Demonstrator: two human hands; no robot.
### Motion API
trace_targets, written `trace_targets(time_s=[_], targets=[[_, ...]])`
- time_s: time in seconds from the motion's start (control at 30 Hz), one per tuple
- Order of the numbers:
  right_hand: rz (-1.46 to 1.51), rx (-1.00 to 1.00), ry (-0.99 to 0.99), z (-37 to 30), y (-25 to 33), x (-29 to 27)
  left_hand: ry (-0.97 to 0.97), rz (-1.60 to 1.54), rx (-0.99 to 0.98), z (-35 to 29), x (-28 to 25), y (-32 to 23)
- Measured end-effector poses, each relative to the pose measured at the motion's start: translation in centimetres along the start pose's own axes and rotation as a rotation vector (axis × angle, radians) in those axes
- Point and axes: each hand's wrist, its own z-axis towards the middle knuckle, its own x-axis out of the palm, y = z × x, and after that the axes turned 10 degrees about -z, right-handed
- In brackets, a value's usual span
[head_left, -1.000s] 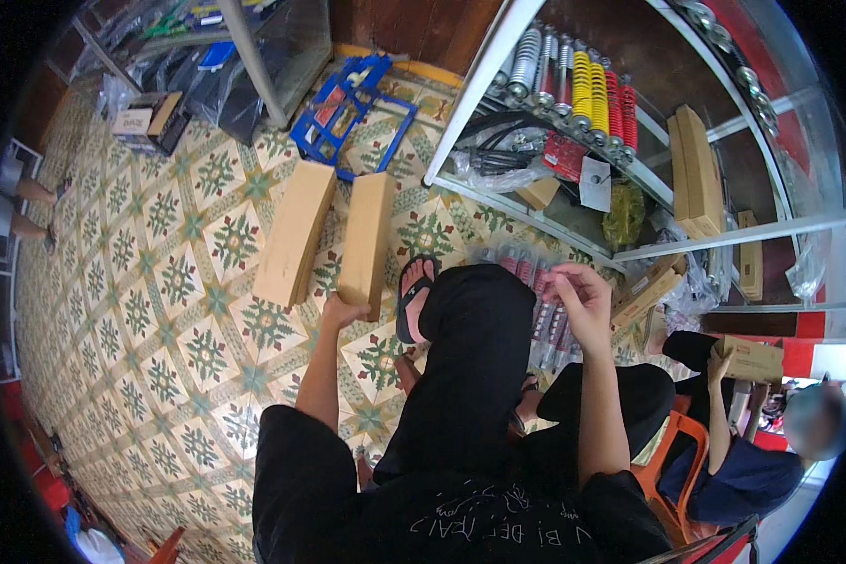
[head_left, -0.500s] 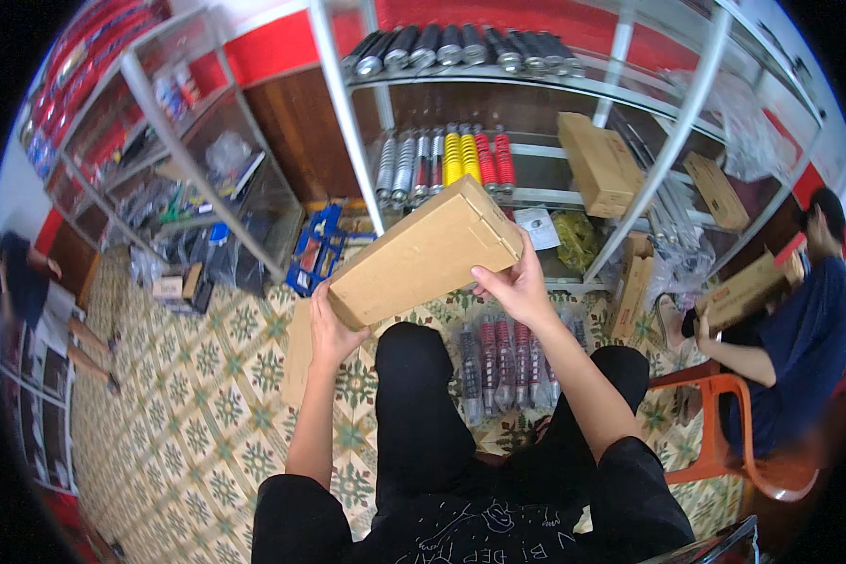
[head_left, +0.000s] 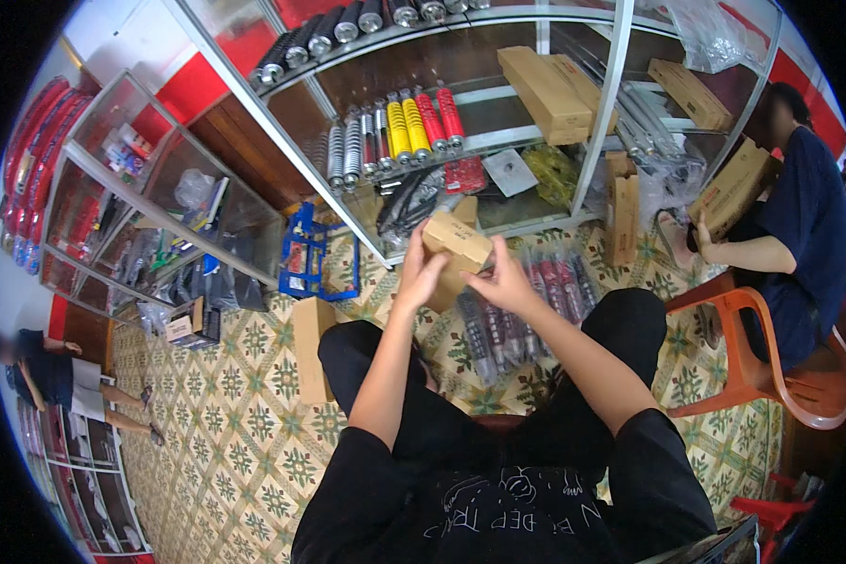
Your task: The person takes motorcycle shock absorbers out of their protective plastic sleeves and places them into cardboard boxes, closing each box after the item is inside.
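Note:
A long brown cardboard box is held up in front of my knees, its closed end turned toward me. My left hand grips its left side near that end. On the opposite side my right hand holds it, the thumb beside the end's lower edge. Most of the box's length is hidden behind the end and my hands. Beneath my right forearm, a row of plastic-wrapped shock absorbers with red and dark springs lies on the tiled floor. Another brown box rests on the floor left of my knee.
Ahead stands a glass-and-metal shelf with silver, yellow and red shock absorbers and cardboard boxes. A blue metal frame sits at its left. At right, a person holds a box beside an orange chair; another person stands far left.
The box has turned from lying slantwise across my view to end-on toward me. My hands have come closer together around that end. My view has swung, and the scene appears tilted.

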Motion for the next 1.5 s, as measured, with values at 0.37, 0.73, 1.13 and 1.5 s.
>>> trace_targets(time_s=[0.37,0.73,1.13,1.5], targets=[[-0.243,0.164,0.16,-1.4,-8.2,5.6,-0.002,-0.091,-0.463,-2.7,-4.6,5.1],[-0.33,0.184,0.404,-4.0,-11.0,8.4,-0.021,-0.064,-0.703,-7.6,-7.3,9.7],[-0.401,0.288,0.544,-3.4,-11.1,9.1,0.136,0.112,-0.64,-8.0,-8.7,12.0],[-0.615,-0.093,0.446,-2.2,-9.3,7.8,0.128,0.213,-0.577,-7.7,-8.5,12.1]])
